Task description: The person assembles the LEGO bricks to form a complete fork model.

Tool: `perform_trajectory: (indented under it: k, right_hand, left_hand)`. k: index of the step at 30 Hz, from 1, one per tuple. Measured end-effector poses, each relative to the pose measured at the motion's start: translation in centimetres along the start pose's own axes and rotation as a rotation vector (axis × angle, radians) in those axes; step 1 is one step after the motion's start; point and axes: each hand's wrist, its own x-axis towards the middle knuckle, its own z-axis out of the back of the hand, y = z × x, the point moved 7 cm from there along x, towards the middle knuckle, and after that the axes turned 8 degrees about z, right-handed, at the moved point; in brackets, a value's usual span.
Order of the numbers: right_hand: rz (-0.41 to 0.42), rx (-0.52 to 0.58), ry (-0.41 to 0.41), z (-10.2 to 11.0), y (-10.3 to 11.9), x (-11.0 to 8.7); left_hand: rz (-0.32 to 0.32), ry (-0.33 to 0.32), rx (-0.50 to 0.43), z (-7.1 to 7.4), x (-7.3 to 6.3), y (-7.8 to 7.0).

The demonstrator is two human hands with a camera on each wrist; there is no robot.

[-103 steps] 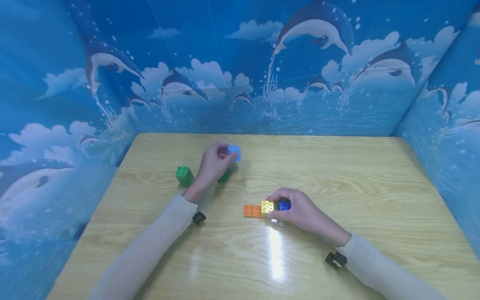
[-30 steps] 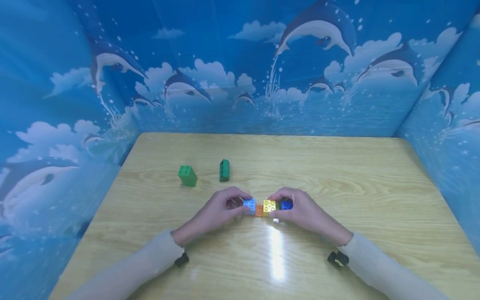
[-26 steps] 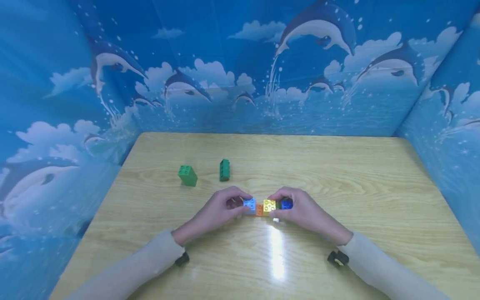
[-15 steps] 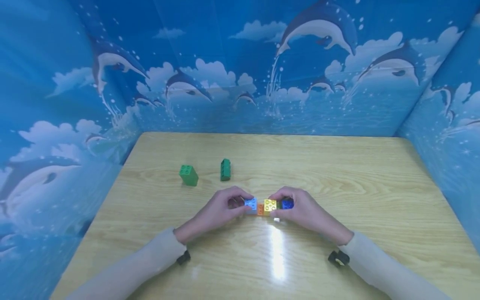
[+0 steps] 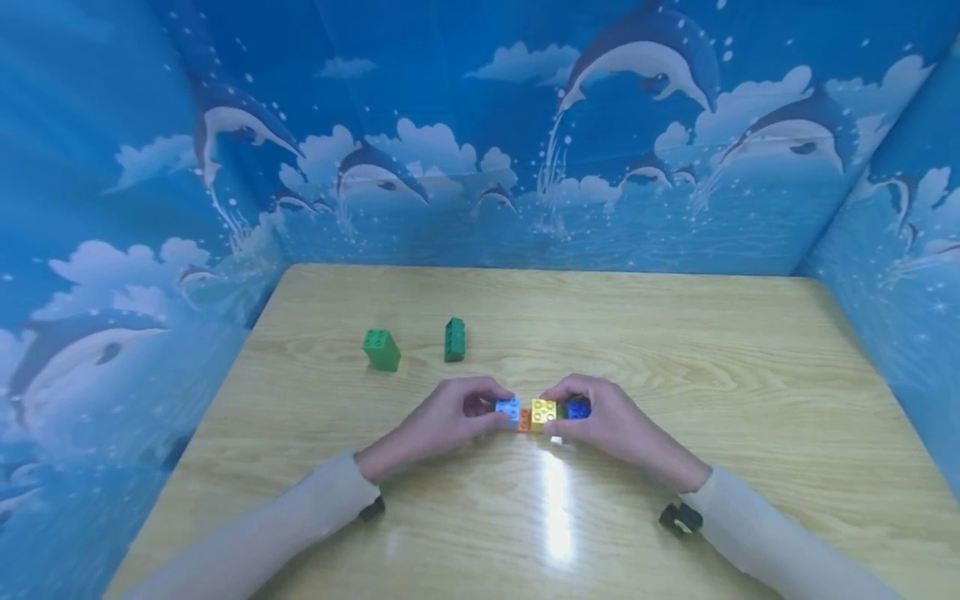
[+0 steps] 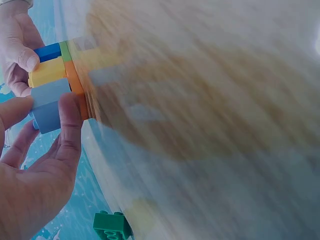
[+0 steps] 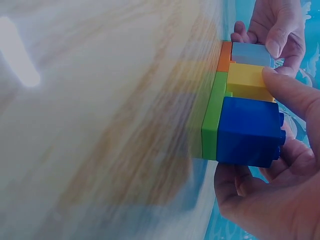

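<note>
1. Head view: bright, even light; shadows faint. White glare streak [image 5: 557, 508] on near tabletop [image 5: 712, 358].
2. Wrist views: dimmer, hazy. Right wrist: slanting glare, upper left; left wrist: bright spot, right edge.
3. Both: tabletop grain smeared, blurred colour reflections; blue brick [image 7: 248, 131] fairly crisp.
4. Head view: backdrop [image 5: 450, 225] detail soft.

The orange plate [image 5: 524, 419] and the light green plate [image 7: 212, 117] lie flat, end to end, on the table [image 5: 690, 342], orange on the left. All studs up, the light blue brick [image 5: 507, 407] stands at the orange plate's left end, the yellow brick [image 5: 543, 412] bridges the seam, and the dark blue brick [image 7: 247, 132] sits rightmost, on green. Bare orange studs show between light blue and yellow.
</note>
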Motion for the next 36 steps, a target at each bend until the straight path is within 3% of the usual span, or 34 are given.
perform_trajectory:
  k: [15,21,27,31,36]
  right_hand:
    - [0.032,0.039,0.004,-0.5,-0.5,-0.3]
    - [0.012,0.06,-0.014,-0.2,-0.4,-0.2]
    - [0.006,0.076,-0.026,-0.2,-0.6,-0.4]
    - [0.006,0.064,-0.032,-0.2,-0.6,-0.4]
    - [0.015,0.048,-0.022,-0.3,-0.4,-0.3]
  left_hand:
    - [0.002,0.006,-0.146,-0.7,-0.9,1.1]
    - [-0.023,-0.031,-0.123,-0.5,-0.8,0.9]
    - [0.004,-0.067,-0.117,-0.8,-1.0,1.1]
    - [-0.011,-0.151,-0.069,-0.4,-1.1,0.7]
    - [-0.05,-0.388,0.036,1.1,-1.7,0.0]
